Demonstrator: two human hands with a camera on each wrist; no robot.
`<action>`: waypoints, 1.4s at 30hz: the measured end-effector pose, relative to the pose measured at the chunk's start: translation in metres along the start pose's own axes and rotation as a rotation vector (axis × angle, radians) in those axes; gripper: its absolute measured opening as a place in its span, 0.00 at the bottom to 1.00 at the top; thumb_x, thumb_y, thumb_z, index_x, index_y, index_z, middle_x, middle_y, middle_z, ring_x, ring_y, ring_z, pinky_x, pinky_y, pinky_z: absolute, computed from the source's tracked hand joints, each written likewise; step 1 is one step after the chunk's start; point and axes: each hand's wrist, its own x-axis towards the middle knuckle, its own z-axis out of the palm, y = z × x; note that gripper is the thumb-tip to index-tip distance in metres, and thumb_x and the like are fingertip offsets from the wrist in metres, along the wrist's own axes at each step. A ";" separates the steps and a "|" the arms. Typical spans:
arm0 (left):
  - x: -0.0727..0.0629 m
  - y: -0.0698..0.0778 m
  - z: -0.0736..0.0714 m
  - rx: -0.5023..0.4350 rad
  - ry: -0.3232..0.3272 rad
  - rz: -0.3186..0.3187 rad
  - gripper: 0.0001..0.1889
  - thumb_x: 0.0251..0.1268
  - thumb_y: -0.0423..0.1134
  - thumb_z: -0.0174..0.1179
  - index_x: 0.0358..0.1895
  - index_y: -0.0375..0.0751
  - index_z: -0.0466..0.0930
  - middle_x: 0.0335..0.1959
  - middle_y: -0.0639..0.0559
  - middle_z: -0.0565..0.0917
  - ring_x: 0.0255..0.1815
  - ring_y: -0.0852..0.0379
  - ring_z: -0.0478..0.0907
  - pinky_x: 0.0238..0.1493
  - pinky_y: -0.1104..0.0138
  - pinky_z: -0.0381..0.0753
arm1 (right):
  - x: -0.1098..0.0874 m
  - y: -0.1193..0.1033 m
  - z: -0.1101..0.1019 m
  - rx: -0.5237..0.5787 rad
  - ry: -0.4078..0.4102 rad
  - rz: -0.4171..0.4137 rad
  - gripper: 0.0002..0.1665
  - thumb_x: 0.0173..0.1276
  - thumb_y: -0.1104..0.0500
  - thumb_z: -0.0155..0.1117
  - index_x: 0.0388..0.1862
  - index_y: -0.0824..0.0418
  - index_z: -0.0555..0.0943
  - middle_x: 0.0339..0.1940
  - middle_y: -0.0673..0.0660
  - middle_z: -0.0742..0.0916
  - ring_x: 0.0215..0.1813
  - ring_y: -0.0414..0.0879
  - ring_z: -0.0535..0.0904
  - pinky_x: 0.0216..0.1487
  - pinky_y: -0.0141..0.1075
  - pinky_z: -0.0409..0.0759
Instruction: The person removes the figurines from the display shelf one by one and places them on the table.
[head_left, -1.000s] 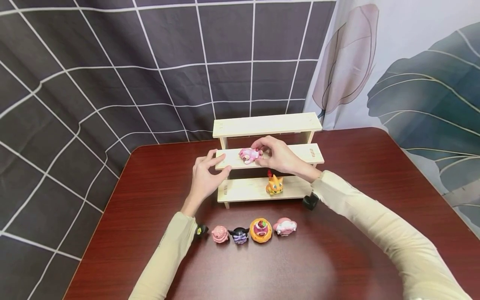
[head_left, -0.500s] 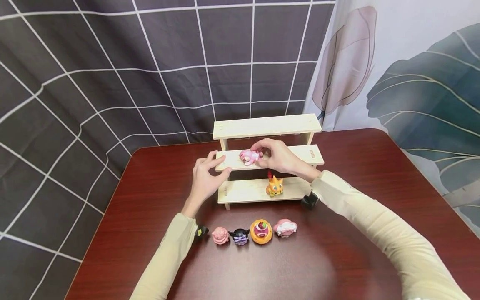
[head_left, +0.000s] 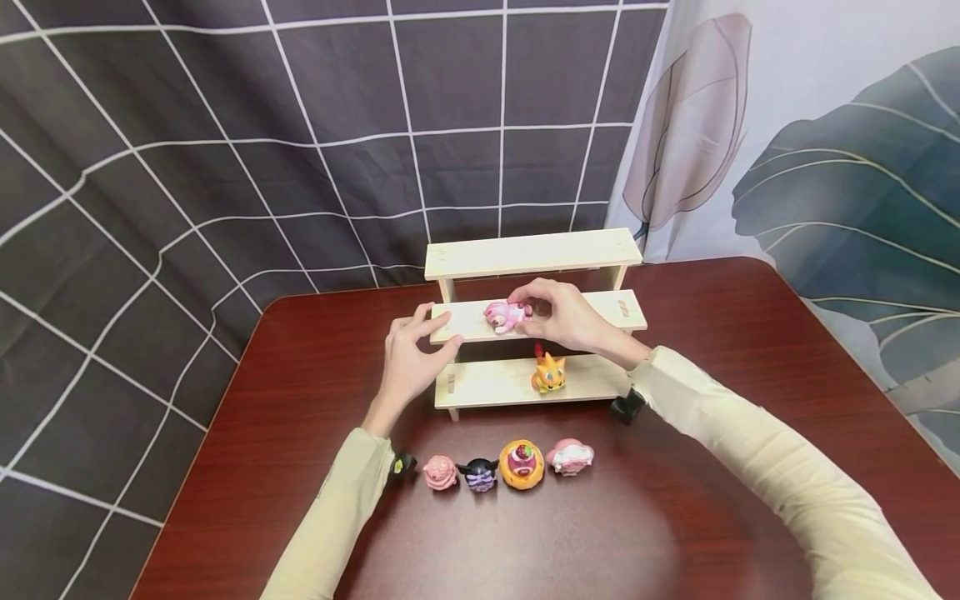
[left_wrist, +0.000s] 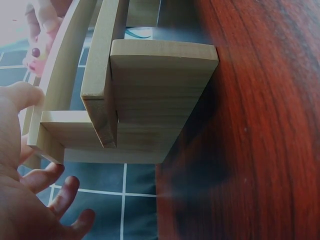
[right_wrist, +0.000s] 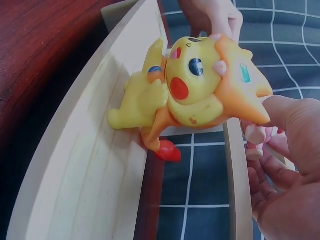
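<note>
My left hand [head_left: 411, 354] grips the left end of the middle tier of a three-tier wooden display shelf [head_left: 532, 254]. In the left wrist view, its thumb [left_wrist: 24, 95] lies over the board and a fingertip touches the board's end. On that same tier my right hand [head_left: 566, 318] pinches a pink bear figurine [head_left: 501, 315], which lies on its back with its head to the left. The fingers cover part of its lower body. Below, a yellow-orange figurine [head_left: 550, 373] in a spiky hood, with a red-tipped tail, stands on the bottom tier; it looms large in the right wrist view.
In front of the shelf, a row stands on the dark red table [head_left: 300, 400]: a pink figurine [head_left: 439, 472], a black-and-purple one [head_left: 480, 475], an orange round one with a strawberry [head_left: 522, 464], and a pink-and-white one [head_left: 570, 457]. Grid-patterned cloth [head_left: 337, 167] hangs behind.
The right hand and the pink bear figurine have shifted slightly to the right along the middle tier. The left hand has kept its hold on the shelf's end.
</note>
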 end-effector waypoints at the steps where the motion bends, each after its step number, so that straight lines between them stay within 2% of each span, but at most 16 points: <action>1: 0.000 0.000 0.000 -0.001 0.001 0.003 0.21 0.54 0.42 0.74 0.52 0.41 0.88 0.62 0.40 0.80 0.50 0.41 0.72 0.47 0.50 0.69 | -0.001 0.001 -0.001 0.000 0.001 -0.002 0.20 0.55 0.68 0.75 0.49 0.65 0.84 0.45 0.57 0.87 0.45 0.50 0.78 0.48 0.43 0.74; 12: -0.001 -0.002 0.000 0.001 -0.002 0.000 0.21 0.54 0.42 0.74 0.52 0.42 0.88 0.63 0.42 0.79 0.51 0.42 0.72 0.48 0.50 0.69 | -0.018 0.005 -0.013 0.001 0.036 -0.029 0.21 0.52 0.72 0.75 0.48 0.67 0.84 0.41 0.57 0.86 0.40 0.50 0.79 0.42 0.38 0.76; 19: -0.002 -0.003 0.001 -0.008 -0.008 -0.015 0.21 0.54 0.43 0.74 0.52 0.42 0.88 0.63 0.41 0.79 0.51 0.43 0.72 0.48 0.50 0.69 | -0.032 0.008 -0.021 0.023 0.048 0.010 0.22 0.53 0.74 0.72 0.49 0.66 0.84 0.42 0.57 0.86 0.40 0.49 0.79 0.44 0.41 0.78; 26: -0.002 -0.004 0.002 -0.020 -0.011 -0.019 0.21 0.53 0.43 0.74 0.53 0.42 0.88 0.63 0.39 0.78 0.51 0.43 0.71 0.48 0.50 0.68 | -0.048 0.011 -0.031 0.038 0.078 -0.011 0.19 0.56 0.73 0.73 0.48 0.66 0.84 0.42 0.57 0.86 0.41 0.50 0.79 0.44 0.41 0.78; 37: 0.000 -0.002 0.002 -0.017 -0.012 -0.017 0.21 0.54 0.43 0.74 0.53 0.42 0.88 0.64 0.39 0.78 0.51 0.42 0.71 0.48 0.49 0.68 | -0.069 0.012 -0.048 -0.004 0.091 0.038 0.22 0.54 0.73 0.76 0.49 0.64 0.84 0.43 0.55 0.87 0.39 0.47 0.80 0.43 0.31 0.80; 42: 0.000 -0.003 0.002 -0.018 0.000 0.004 0.21 0.54 0.42 0.75 0.53 0.41 0.88 0.63 0.39 0.79 0.51 0.42 0.72 0.47 0.50 0.69 | -0.078 0.012 -0.052 -0.030 0.095 0.039 0.23 0.53 0.73 0.76 0.49 0.64 0.84 0.43 0.55 0.86 0.39 0.47 0.80 0.40 0.31 0.79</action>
